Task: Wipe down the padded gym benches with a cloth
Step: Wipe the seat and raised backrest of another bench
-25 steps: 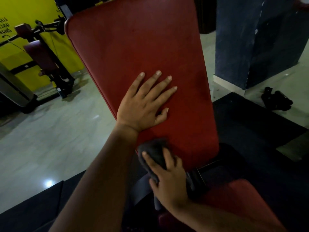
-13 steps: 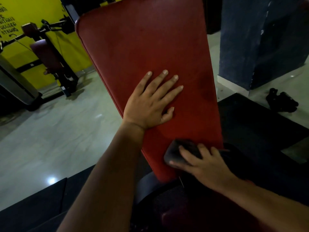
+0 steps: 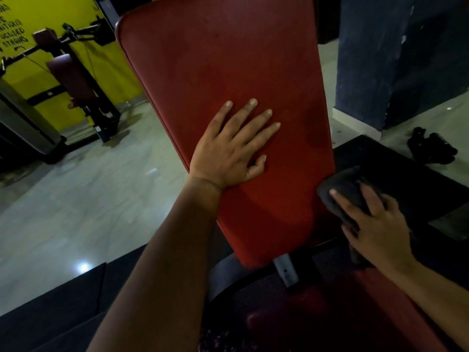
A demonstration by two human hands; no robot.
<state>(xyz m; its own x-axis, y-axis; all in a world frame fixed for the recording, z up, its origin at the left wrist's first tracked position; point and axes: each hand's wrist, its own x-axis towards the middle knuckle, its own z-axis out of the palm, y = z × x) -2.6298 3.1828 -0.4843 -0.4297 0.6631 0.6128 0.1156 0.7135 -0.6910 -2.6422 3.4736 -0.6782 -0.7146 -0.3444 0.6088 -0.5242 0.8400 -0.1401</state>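
The dark grey bunched cloth [image 3: 341, 193] sits at the lower right edge of the tilted red vinyl padded backrest [image 3: 228, 85], pressed there by the right hand [image 3: 375, 229], whose fingers [image 3: 341, 200] spread over the wad and curl around it, holding it fast. The left hand [image 3: 229, 153] lies flat and fully open on the middle of the pad, gripping nothing, seemingly bracing the bench. Below, a grey metal bracket [image 3: 285, 271] joins the backrest to the dim red seat pad [image 3: 342, 313]. To my eye the job here is the side edge and seam: best done by wrapping the cloth over the rim and drawing it along in one firm stroke, keeping pressure even. The bracing hand covers a patch that will need its own pass. Beyond stand a black floor mat [image 3: 396, 168], pale tiles and a yellow wall [image 3: 50, 11].
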